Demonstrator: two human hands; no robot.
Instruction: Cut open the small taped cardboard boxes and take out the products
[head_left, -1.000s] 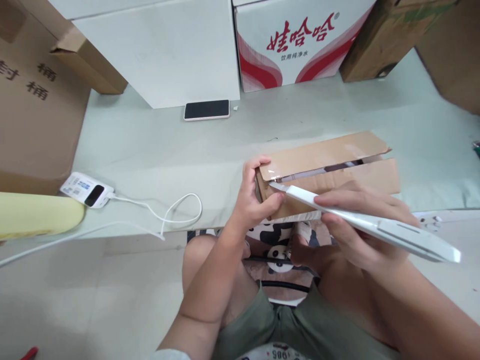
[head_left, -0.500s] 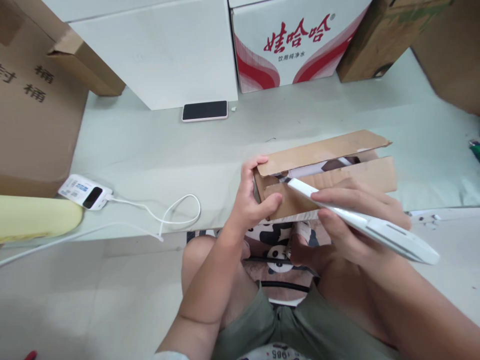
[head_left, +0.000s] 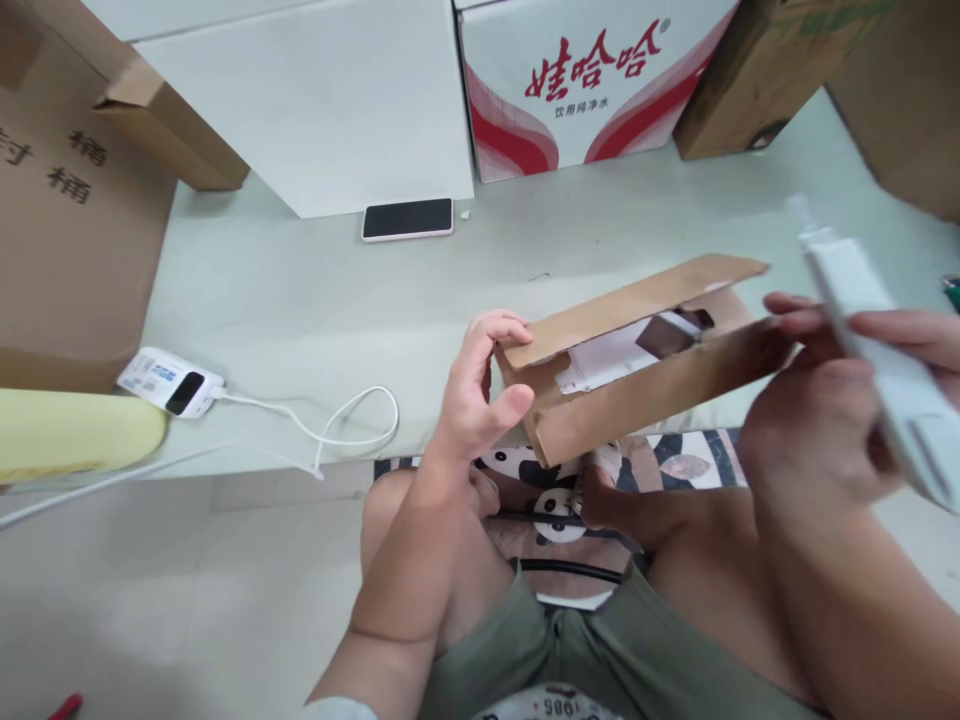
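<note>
A small brown cardboard box point(head_left: 652, 400) lies at the table's front edge with its two long top flaps parted. Inside, a white packet or carton point(head_left: 607, 368) with a dark patch shows partly; what it is I cannot tell. My left hand point(head_left: 480, 385) grips the box's left end, fingers over the far corner and the thumb lifted off the near flap. In my right hand point(head_left: 817, 420) is a white utility knife point(head_left: 877, 310), smeared by motion, its tip pointing up and away. The fingertips of that hand touch the near flap's right end.
A phone point(head_left: 407, 219) lies before a large white box point(head_left: 300, 110). Beside that stand a red-and-white water carton point(head_left: 592, 100) and a brown box point(head_left: 742, 80). On the left are a white device point(head_left: 169, 382) with a cable point(head_left: 330, 440) and a yellow object point(head_left: 75, 435).
The knife has come out of the box's left part and swung up to the right. The near flap is folded outward, opening the gap wider. My left thumb has lifted.
</note>
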